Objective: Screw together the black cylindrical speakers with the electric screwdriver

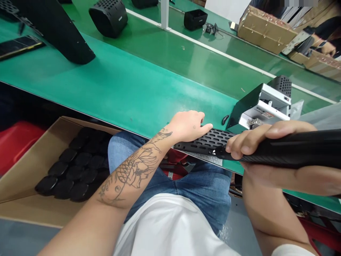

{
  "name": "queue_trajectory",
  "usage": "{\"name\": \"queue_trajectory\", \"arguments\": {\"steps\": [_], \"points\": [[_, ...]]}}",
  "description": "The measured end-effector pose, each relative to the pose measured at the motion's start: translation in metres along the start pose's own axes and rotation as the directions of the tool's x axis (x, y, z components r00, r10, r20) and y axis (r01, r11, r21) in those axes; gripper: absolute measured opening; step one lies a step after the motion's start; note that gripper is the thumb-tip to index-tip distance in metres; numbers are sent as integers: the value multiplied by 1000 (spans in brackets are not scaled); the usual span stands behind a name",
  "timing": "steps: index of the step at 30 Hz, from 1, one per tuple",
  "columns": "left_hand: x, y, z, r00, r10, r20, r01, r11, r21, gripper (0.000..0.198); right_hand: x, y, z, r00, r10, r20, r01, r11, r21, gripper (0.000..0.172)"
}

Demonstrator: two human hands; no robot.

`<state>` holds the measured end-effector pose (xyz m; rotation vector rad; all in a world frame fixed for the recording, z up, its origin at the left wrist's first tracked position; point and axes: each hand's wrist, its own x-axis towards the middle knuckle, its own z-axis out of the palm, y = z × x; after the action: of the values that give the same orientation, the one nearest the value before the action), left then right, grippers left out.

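Note:
My left hand (188, 125) rests with curled fingers on a black perforated grille panel (205, 141) lying at the near edge of the green bench (128, 85), pressing it down. My right hand (255, 142) is wrapped round a black electric screwdriver (293, 149), whose tip sits at the panel's right end. Just behind stands a black and white metal unit (262, 106) with a mesh top. A small black part (225, 119) lies on the bench beside it.
A cardboard box (32, 167) of stacked black round parts sits by my left knee. Black speaker housings (109, 16) and a small black bin (195, 18) stand further back. Cardboard boxes (263, 30) and another person's hand (326, 48) are at the far right.

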<state>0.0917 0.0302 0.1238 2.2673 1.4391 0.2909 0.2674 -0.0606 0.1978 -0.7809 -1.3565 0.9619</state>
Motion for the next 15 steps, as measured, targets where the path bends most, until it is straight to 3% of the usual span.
{"name": "queue_trajectory", "arguments": {"steps": [5, 10, 15], "points": [[3, -2, 3, 1000, -12, -9, 11, 999, -38, 49, 0, 6, -7, 997, 14, 76, -15, 1000, 15, 37], [4, -3, 4, 999, -41, -11, 40, 996, -85, 47, 2, 11, -10, 984, 50, 168, -62, 996, 68, 51], [3, -2, 3, 998, -58, -13, 56, 993, -102, 47, 3, 14, -2, 992, 44, 117, -52, 996, 68, 48]]}}
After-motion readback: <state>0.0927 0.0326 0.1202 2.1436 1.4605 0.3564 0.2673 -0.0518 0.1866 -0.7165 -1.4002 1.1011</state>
